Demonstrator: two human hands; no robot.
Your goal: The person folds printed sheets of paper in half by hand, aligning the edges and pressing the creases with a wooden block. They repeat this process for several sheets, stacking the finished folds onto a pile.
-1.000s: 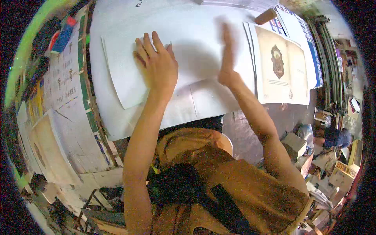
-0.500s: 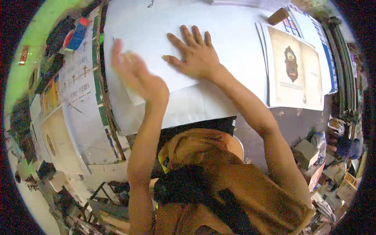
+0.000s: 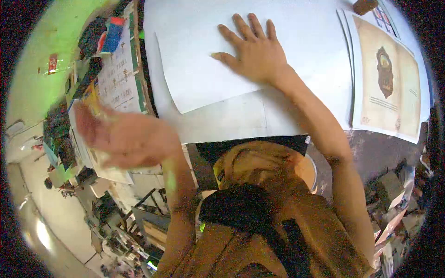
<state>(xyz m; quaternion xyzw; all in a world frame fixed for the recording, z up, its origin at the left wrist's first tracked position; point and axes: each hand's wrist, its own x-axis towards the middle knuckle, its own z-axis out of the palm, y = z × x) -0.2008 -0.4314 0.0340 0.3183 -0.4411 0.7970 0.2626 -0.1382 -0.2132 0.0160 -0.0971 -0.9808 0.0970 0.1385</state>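
My right hand (image 3: 255, 53) lies flat on a large sheet of white paper (image 3: 194, 69), fingers spread, holding nothing. The paper rests on a white covered table, its near left corner slightly off the surface below. My left hand (image 3: 127, 139) is in the air beyond the table's left edge, blurred by motion. Its fingers look stretched out, and no object shows in them. Below it lies part of a printed sheet, mostly hidden by the hand.
At the right lies a stack of printed sheets (image 3: 389, 78) with a wall clock picture. A brown block (image 3: 365, 6) stands behind it. To the left is a second surface with printed papers (image 3: 118, 78) and a blue and red box (image 3: 112, 34). Boxes and clutter fill the lower right.
My left hand has swung left and toward me, off the white paper. My right hand stays flat on the sheet. The view has shifted left.
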